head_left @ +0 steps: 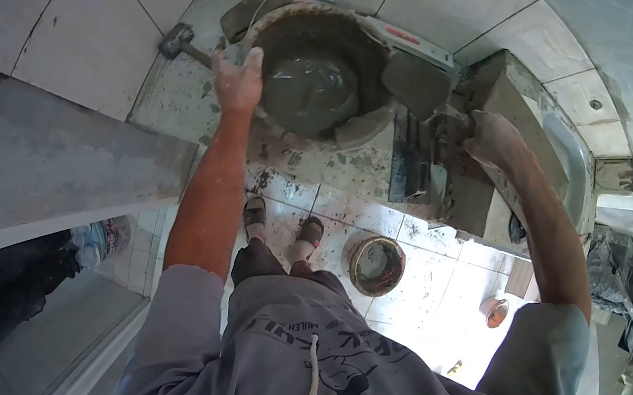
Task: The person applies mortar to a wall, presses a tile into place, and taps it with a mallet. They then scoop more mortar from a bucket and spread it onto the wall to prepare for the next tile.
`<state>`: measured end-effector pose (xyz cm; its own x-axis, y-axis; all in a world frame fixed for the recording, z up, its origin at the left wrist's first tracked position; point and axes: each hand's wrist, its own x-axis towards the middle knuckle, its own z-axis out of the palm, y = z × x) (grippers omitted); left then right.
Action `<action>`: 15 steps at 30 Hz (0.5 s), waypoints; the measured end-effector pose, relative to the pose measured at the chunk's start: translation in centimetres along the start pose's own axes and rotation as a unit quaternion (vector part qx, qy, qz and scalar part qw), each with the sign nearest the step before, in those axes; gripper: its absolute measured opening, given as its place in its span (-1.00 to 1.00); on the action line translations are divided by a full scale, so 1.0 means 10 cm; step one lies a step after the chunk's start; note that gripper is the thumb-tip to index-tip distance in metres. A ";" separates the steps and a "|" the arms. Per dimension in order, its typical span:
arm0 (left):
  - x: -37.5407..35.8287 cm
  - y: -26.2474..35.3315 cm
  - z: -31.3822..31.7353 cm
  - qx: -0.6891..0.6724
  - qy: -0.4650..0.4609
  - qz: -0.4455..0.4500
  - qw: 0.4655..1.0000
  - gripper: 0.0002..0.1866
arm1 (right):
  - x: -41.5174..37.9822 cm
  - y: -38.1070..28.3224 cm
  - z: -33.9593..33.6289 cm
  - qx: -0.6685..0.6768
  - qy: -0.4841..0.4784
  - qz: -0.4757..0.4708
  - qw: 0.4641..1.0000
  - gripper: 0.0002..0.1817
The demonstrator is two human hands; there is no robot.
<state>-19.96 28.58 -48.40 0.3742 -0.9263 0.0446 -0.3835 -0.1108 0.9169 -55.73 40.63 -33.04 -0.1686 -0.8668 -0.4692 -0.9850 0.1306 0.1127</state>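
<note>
A mortar-crusted bucket (367, 126) stands on the ledge with wet grey mortar (306, 86) inside. My left hand (238, 82) grips its left rim, the thumb on the inner side and the fingers outside. Just left of those fingers lies a hammer (177, 42), its handle end hidden behind the hand. My right hand (497, 141) is closed round the handle of a trowel (417, 86). The trowel's broad, mortar-covered blade sits over the bucket's right rim, pointing left. Below the blade, a dark flat tool with a handle (412, 159) rests on the ledge.
A concrete block-like edge (508, 168) and a pale sink rim (566, 153) are at the right. Behind the bucket lies a level-like bar (411, 42). On the tiled floor stand a second bucket (376, 266) and a small pot (494, 312). Tiled walls enclose the ledge.
</note>
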 end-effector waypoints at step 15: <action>0.01 0.12 -0.05 -0.066 -0.061 -0.029 0.996 -0.13 | -0.72 -1.29 -0.38 0.095 -0.265 0.225 0.933 -0.74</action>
<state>-19.94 28.49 -47.10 0.2844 -0.9574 -0.0500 -0.2466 -0.1235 0.9612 -41.66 43.33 -27.80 -0.5103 -0.3502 -0.7854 -0.7906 0.5504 0.2683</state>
